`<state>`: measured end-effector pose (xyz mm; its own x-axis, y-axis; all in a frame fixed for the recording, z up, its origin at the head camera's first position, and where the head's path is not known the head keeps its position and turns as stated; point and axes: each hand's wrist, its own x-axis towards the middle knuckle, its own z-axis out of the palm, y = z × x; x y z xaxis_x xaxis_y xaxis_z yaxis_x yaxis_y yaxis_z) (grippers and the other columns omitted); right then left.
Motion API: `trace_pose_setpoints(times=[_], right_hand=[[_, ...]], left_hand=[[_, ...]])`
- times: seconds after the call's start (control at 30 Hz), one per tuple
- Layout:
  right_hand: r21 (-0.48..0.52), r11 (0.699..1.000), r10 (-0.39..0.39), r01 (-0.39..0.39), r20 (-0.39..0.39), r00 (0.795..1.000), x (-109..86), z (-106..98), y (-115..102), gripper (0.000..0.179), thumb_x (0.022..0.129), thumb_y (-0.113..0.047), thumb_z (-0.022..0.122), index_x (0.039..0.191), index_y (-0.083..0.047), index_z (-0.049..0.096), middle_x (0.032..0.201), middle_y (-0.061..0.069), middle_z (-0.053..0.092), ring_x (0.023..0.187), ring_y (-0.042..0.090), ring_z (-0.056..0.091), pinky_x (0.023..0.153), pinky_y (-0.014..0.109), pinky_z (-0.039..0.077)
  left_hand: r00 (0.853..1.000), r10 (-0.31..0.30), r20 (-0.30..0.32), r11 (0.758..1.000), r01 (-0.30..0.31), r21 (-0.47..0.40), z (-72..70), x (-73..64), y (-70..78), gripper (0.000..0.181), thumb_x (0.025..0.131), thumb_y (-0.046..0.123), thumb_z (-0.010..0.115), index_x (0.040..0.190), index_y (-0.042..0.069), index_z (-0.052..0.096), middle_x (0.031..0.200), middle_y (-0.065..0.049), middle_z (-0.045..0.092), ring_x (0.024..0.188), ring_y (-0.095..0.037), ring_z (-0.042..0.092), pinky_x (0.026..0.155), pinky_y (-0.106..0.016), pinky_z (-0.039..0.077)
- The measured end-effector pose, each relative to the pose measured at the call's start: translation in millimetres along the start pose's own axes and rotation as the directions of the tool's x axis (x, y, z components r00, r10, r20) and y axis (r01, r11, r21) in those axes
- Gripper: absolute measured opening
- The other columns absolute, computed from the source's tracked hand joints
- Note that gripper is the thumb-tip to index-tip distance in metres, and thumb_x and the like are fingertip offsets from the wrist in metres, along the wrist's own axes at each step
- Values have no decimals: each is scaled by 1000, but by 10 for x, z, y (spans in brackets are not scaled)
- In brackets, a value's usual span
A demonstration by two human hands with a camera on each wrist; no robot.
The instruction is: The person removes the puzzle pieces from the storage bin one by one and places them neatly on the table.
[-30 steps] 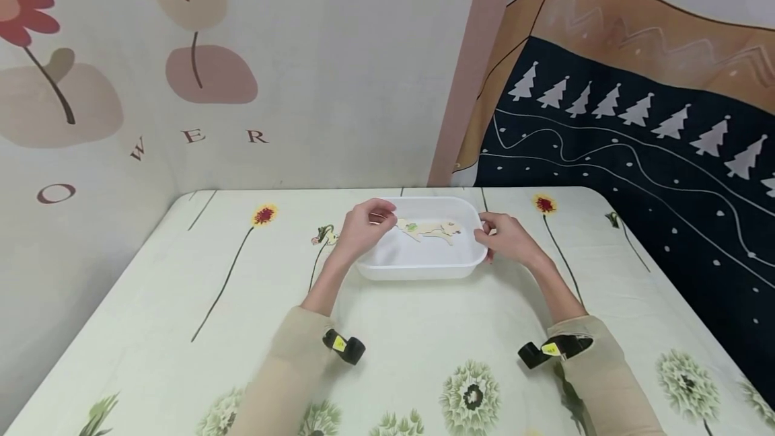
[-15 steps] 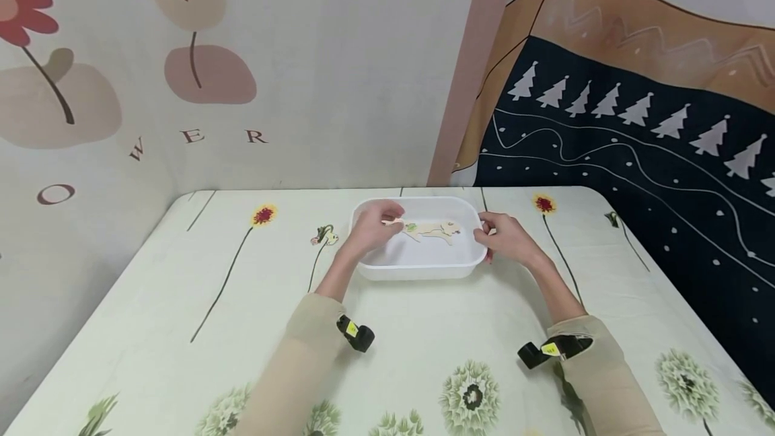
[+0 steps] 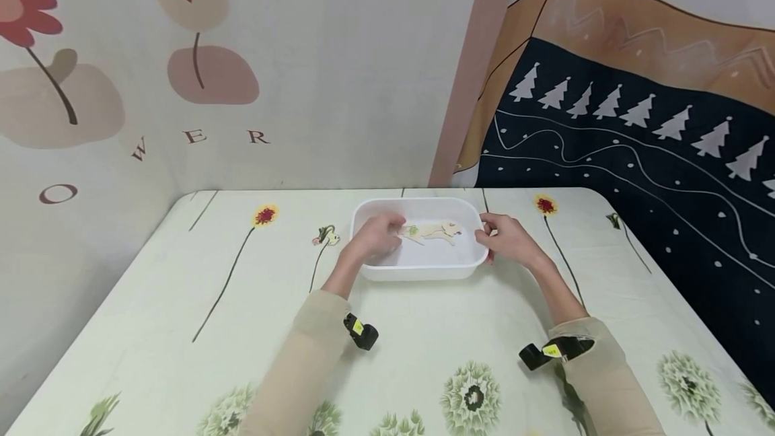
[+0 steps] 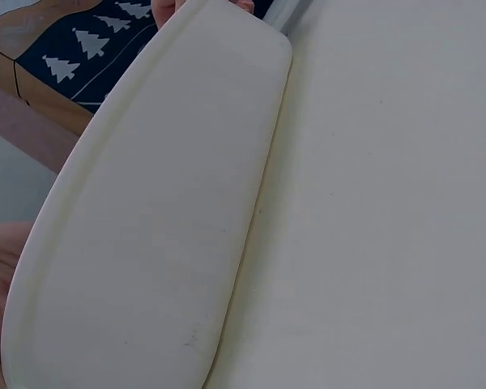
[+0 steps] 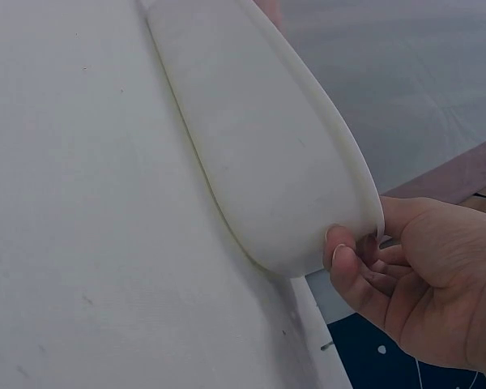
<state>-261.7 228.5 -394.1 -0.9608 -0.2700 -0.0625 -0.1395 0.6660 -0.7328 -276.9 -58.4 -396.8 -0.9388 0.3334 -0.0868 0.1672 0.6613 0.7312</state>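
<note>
A white plastic tray [image 3: 424, 273] with rounded corners stands on the table near its far side. Flat on its floor lies a cream, animal-shaped cutout [image 3: 437, 231] with a green patch. My left hand [image 3: 378, 235] reaches over the near left of the tray, its bent fingers down at the cutout's left end. Whether they pinch a piece there, I cannot tell. The tray's outer wall hides most of that hand in the left wrist view. My right hand [image 3: 504, 237] grips the tray's right end; in the right wrist view thumb and curled fingers [image 5: 352, 275] pinch the rim.
A pale tablecloth [image 3: 436, 328] printed with flowers covers the table. Behind it rises a light wall [image 3: 339, 86] with flower pictures. A dark cloth [image 3: 605, 153] with white trees hangs at the right. Each sleeve carries a small black camera [image 3: 361, 332].
My left hand has moved right and down, from above the tray's left rim to the cutout's left end inside. The right hand and the tray have stayed in place.
</note>
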Motion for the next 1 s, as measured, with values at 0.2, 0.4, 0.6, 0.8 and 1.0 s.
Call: trace_pose_setpoints(times=[0.2,0.4,0.6,0.8,1.0], right_hand=[[2,1000,-13,13,-2,1000,-7,-1,-1,43,99,-7,54,138,9,50,84,9,58,59,19,63,56,25,48],[0,1000,-15,15,-2,1000,-4,2,7,39,99,-7,55,135,8,53,84,9,57,59,19,64,56,25,49],[6,1000,-11,11,0,1000,2,3,8,39,99,-7,55,135,8,53,84,9,58,59,19,64,55,25,49],[2,1000,-2,2,-2,1000,2,6,6,40,99,-7,55,136,8,52,85,9,57,59,19,64,55,24,48],[-3,1000,-5,5,-7,1000,-2,7,4,39,99,-8,55,134,8,53,84,10,58,59,19,64,56,25,48]], left_hand=[[999,18,-41,999,-16,48,11,-4,24,32,83,-11,67,114,-5,70,113,-17,67,110,-30,60,100,-40,47],[999,30,-39,996,-27,84,28,3,6,17,84,-5,74,101,-3,71,98,-12,67,98,-26,61,93,-37,49],[996,67,-59,990,-59,130,33,0,9,16,92,1,67,107,-3,72,102,-13,69,96,-25,62,90,-38,51],[992,77,-98,989,-63,134,30,-1,14,17,98,-1,59,107,-3,73,103,-13,71,90,-22,60,82,-33,50],[978,118,-169,990,-103,96,24,14,1,17,96,-5,62,107,-2,74,104,-13,73,95,-22,65,87,-34,53]])
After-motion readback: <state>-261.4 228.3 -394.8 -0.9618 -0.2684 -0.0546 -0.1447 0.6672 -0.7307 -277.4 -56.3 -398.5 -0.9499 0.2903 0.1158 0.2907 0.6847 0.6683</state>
